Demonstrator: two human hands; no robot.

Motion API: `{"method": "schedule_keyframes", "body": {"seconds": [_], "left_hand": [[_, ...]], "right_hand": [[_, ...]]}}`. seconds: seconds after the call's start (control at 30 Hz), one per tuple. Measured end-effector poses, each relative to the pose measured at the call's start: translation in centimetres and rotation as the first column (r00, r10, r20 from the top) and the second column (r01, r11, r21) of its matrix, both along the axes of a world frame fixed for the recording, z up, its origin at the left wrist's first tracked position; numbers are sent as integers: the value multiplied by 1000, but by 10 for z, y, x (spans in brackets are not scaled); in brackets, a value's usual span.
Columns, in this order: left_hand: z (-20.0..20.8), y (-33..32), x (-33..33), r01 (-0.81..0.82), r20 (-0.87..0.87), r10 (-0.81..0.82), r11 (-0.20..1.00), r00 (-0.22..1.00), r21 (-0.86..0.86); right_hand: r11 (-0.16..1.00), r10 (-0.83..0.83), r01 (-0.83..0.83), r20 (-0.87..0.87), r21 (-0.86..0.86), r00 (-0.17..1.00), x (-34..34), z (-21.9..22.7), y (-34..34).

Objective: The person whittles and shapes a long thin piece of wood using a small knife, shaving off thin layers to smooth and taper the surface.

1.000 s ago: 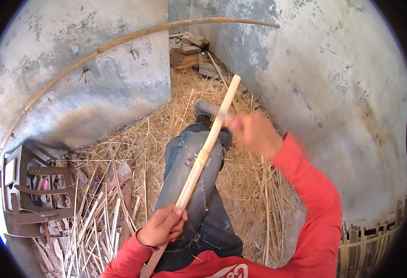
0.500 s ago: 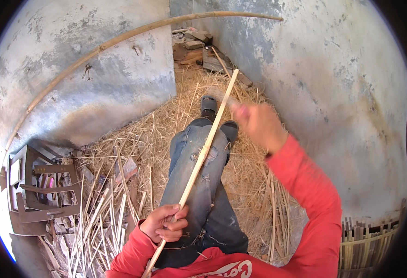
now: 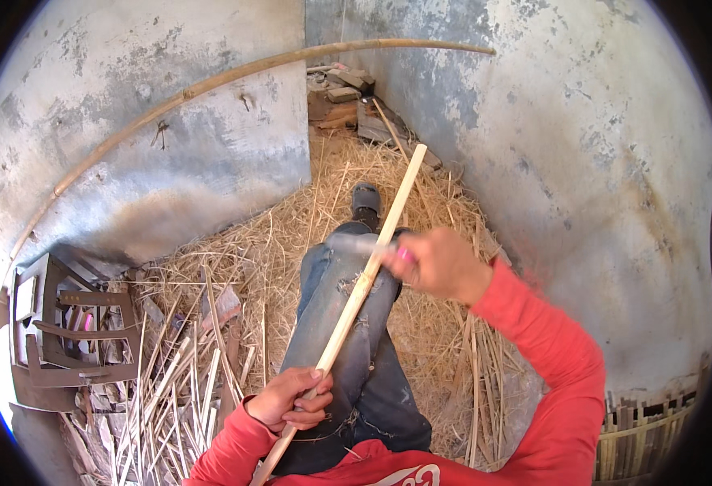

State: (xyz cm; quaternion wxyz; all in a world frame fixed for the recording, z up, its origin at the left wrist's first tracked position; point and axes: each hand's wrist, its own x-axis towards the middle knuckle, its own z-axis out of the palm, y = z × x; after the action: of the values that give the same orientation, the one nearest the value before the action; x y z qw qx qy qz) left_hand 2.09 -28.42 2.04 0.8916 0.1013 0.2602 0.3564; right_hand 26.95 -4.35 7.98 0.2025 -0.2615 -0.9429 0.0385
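Observation:
A long pale bamboo strip point(image 3: 344, 326) slants from beside my waist up across my thighs, its far end beyond my knees. My left hand point(image 3: 294, 399) is closed around its lower part. In my right hand point(image 3: 445, 266) is a knife point(image 3: 354, 242) with a pink handle; its blade is smeared by motion. The blade lies crosswise at the strip, a bit below the far end. Whether its edge touches the wood I cannot tell. My legs in worn jeans point(image 3: 323, 312) are stretched out beneath the strip.
Thin shavings point(image 3: 429, 348) cover the floor around my legs. Many split strips point(image 3: 181, 397) lie at the left, beside a broken wooden frame point(image 3: 76, 332). A long curved pole point(image 3: 186, 95) spans the walls. Bricks and wood point(image 3: 348, 89) fill the far corner; a slatted bamboo piece point(image 3: 643, 433) stands right.
My right hand with the knife has come down along the strip, toward me. The strip's far end sits slightly lower in view; my left hand keeps its grip.

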Motion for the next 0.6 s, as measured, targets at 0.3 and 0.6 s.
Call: {"method": "schedule_keyframes", "body": {"seconds": [0.3, 0.6], "left_hand": [[10, 0, 9, -8, -138, 19, 997, 990, 76], [8, -1, 7, -18, -77, 22, 998, 997, 56]], "right_hand": [[990, -118, 111, 86, 82, 989, 26, 24, 47], [989, -147, 148, -31, 22, 989, 22, 26, 56]]}}
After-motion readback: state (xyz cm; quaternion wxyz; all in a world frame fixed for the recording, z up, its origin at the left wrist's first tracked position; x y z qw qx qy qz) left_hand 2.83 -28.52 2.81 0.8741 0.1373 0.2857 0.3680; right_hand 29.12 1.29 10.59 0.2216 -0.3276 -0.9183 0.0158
